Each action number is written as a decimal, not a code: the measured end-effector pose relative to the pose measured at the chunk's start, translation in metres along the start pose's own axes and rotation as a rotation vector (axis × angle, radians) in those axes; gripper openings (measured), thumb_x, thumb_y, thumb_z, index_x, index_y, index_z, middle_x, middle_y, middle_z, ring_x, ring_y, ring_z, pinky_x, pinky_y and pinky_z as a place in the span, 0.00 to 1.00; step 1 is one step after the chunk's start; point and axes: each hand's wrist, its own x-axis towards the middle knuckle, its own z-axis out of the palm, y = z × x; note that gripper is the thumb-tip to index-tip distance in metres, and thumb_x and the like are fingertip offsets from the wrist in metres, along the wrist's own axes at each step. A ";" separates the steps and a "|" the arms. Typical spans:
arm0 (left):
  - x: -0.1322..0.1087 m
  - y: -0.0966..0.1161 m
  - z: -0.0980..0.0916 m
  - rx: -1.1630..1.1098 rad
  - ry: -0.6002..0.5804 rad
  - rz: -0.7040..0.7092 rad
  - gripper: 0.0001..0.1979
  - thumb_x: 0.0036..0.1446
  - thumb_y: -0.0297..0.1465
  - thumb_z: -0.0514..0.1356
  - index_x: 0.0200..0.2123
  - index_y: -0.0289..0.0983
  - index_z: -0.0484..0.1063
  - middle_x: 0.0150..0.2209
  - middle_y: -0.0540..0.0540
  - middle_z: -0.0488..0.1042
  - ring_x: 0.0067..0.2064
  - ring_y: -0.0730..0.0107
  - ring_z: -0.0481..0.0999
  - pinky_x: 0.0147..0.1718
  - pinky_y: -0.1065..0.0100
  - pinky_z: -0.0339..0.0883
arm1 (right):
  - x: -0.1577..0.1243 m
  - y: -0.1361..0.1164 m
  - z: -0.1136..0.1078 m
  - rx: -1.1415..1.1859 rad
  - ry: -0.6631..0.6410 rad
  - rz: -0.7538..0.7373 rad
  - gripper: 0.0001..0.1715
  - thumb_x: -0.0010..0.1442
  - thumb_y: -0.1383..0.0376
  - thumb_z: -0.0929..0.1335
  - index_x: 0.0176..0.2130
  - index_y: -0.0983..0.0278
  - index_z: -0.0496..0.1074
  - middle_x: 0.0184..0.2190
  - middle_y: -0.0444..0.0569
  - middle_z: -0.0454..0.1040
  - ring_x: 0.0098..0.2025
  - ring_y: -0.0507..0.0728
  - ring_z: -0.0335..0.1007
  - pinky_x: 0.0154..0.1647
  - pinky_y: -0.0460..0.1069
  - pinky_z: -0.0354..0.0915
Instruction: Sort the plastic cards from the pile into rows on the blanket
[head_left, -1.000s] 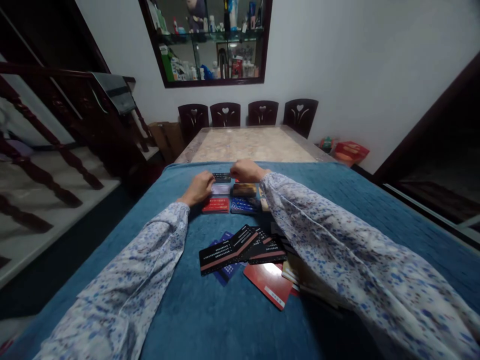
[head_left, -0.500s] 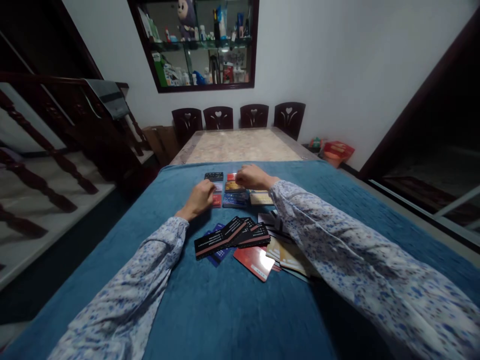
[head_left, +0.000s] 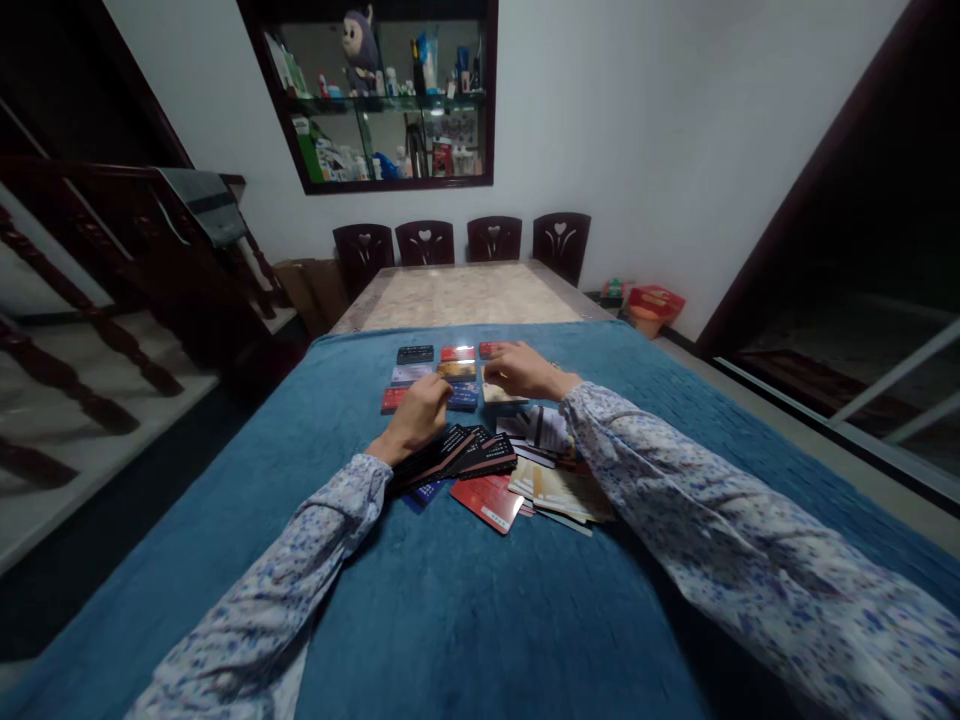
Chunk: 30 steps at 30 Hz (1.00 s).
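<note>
Since the cards (head_left: 433,372) looked thin, stiff, light and slick, best pinched by an edge, the right hand (head_left: 525,370) was closed on a pale card (head_left: 501,396) just beyond the loose pile (head_left: 495,470), left hand (head_left: 418,418) half-fisted beside it, contents unclear.

The room was dim around me; glare shone off the red card (head_left: 486,500), and the edges bowed, wide-angle.

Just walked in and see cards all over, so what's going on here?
A person's two hands work over cards on a blue cloth. The right hand touches a pale card beside neat rows of cards. The left hand is curled at the far edge of a loose pile, by its black cards.
</note>
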 end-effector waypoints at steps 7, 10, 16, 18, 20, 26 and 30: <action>0.001 0.030 0.010 0.005 -0.050 0.056 0.12 0.63 0.22 0.51 0.35 0.35 0.74 0.37 0.40 0.73 0.40 0.61 0.73 0.42 0.62 0.69 | -0.032 0.006 0.004 -0.035 -0.013 0.035 0.15 0.67 0.66 0.64 0.38 0.62 0.80 0.41 0.54 0.81 0.48 0.59 0.68 0.38 0.51 0.49; 0.003 0.045 0.014 0.047 -0.095 0.080 0.12 0.63 0.22 0.51 0.35 0.36 0.74 0.39 0.40 0.73 0.41 0.60 0.72 0.43 0.61 0.68 | -0.047 0.012 0.007 -0.041 -0.015 0.062 0.14 0.66 0.66 0.64 0.38 0.62 0.80 0.43 0.54 0.81 0.47 0.59 0.67 0.38 0.52 0.49; 0.008 0.075 0.022 0.108 -0.201 0.163 0.11 0.61 0.21 0.54 0.36 0.36 0.75 0.40 0.38 0.74 0.45 0.57 0.71 0.45 0.57 0.67 | -0.076 0.023 0.013 -0.034 -0.008 0.109 0.14 0.67 0.67 0.64 0.40 0.60 0.81 0.41 0.54 0.80 0.48 0.60 0.68 0.39 0.52 0.50; 0.010 0.084 0.025 0.121 -0.246 0.173 0.10 0.61 0.21 0.54 0.37 0.35 0.76 0.41 0.36 0.75 0.46 0.55 0.70 0.45 0.56 0.67 | -0.085 0.025 0.014 -0.031 0.001 0.124 0.14 0.67 0.66 0.64 0.41 0.60 0.81 0.40 0.54 0.80 0.48 0.61 0.67 0.39 0.52 0.51; 0.012 0.092 0.027 0.137 -0.290 0.176 0.11 0.60 0.22 0.54 0.39 0.35 0.76 0.43 0.36 0.75 0.48 0.53 0.70 0.45 0.55 0.67 | -0.093 0.026 0.016 -0.023 0.012 0.134 0.14 0.67 0.66 0.64 0.41 0.59 0.81 0.40 0.54 0.80 0.48 0.61 0.66 0.40 0.52 0.52; 0.020 0.111 0.030 0.222 -0.415 0.186 0.19 0.57 0.21 0.56 0.51 0.36 0.73 0.55 0.39 0.73 0.56 0.53 0.66 0.52 0.54 0.65 | -0.113 0.029 0.030 0.017 0.067 0.114 0.14 0.68 0.63 0.65 0.42 0.61 0.80 0.40 0.54 0.79 0.46 0.61 0.64 0.40 0.52 0.52; 0.021 0.118 0.032 0.242 -0.462 0.202 0.22 0.58 0.22 0.56 0.55 0.37 0.70 0.62 0.40 0.69 0.61 0.51 0.62 0.55 0.51 0.62 | -0.118 0.032 0.039 0.015 0.080 0.115 0.14 0.69 0.63 0.64 0.43 0.60 0.80 0.41 0.55 0.78 0.46 0.61 0.64 0.40 0.52 0.52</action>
